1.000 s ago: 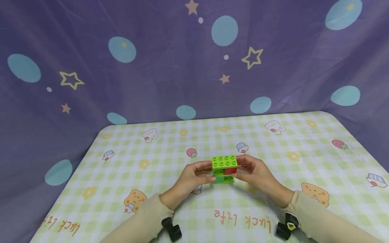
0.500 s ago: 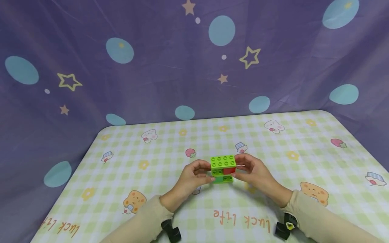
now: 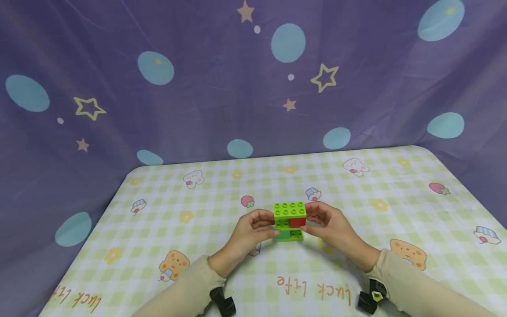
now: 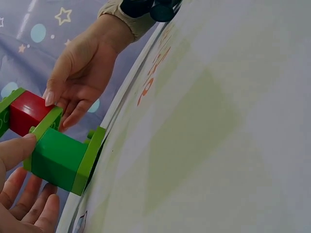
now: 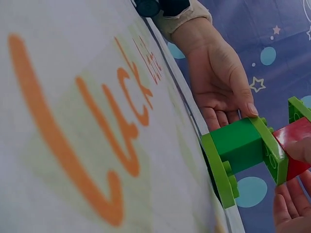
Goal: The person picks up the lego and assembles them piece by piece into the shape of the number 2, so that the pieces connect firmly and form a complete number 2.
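Observation:
A zigzag stack of toy building bricks stands on the table, its lowest light-green plate (image 4: 87,165) at the cloth. On that plate sits a dark green brick (image 4: 57,158), offset to the left in the head view. Above comes a middle plate, then a red brick (image 3: 298,223) offset to the right, and a studded light-green top plate (image 3: 290,210). My left hand (image 3: 248,233) pinches the dark green brick, its thumb in front and fingers behind. From the other side my right hand (image 3: 336,226) pinches the red brick. The far fingertips are partly hidden by the stack.
A green-and-white checked cloth (image 3: 222,185) with printed animals, cupcakes and lettering covers the table. Behind the table's far edge hangs a purple curtain (image 3: 190,110) with stars and blue ovals. Black wrist cameras sit under both sleeves, close to the cloth.

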A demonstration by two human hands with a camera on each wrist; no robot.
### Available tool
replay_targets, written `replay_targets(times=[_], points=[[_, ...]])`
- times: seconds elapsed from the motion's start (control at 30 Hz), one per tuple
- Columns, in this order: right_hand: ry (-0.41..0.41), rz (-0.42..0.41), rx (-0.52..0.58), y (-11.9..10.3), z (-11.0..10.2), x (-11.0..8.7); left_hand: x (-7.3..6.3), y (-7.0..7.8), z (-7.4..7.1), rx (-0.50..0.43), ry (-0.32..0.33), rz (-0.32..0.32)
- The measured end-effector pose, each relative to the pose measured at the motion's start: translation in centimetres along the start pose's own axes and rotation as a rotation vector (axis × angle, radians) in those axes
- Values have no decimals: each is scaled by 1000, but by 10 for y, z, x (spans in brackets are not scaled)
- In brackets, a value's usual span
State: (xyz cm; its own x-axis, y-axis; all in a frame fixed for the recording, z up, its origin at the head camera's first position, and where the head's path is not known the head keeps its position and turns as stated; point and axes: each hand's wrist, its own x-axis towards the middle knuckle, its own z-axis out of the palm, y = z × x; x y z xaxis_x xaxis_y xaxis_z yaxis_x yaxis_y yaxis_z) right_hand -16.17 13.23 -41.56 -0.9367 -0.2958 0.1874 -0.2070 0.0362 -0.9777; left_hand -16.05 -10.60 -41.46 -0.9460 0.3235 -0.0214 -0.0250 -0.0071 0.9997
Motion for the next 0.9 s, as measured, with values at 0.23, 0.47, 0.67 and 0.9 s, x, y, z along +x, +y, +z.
replay_targets(times=[0.23, 0.47, 0.67, 0.9], points=[[23, 6, 10, -1, 0, 1, 2, 2, 1, 27, 1, 6], [57, 37, 26, -3, 2, 2, 4, 2, -1, 52, -5, 8], [83, 15, 59, -5, 6, 4, 6, 4, -3, 53, 24, 2], [138, 12, 70, -7, 10, 7, 8, 7, -2, 36, 58, -1]])
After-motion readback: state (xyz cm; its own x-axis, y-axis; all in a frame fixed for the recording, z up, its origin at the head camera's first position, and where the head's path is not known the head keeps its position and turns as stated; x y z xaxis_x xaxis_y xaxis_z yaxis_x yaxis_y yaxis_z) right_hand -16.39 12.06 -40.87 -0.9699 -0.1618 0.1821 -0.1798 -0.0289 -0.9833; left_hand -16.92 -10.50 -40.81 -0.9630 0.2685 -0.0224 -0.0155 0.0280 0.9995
